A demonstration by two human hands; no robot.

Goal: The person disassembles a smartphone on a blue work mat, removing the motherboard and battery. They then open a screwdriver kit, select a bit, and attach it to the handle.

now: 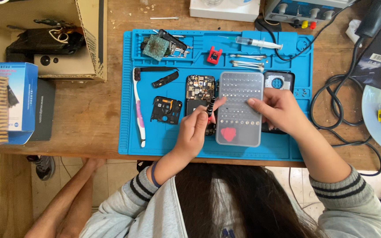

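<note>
Hands (199, 128) work over blue mat (128, 88), wooden desk (89, 105).

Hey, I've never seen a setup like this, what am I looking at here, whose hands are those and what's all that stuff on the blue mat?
This is one picture from a camera above a person's head, looking straight down at a wooden table. There is no machine: two bare hands do the work.

On a blue work mat lies an opened phone with its circuit board showing, plus a black frame piece, a toothbrush, cotton swabs, a syringe and a small red tool.

The left hand holds a small dark screwdriver upright over the phone. The right hand rests on a clear case of screwdriver bits, fingers on its edge.
</note>
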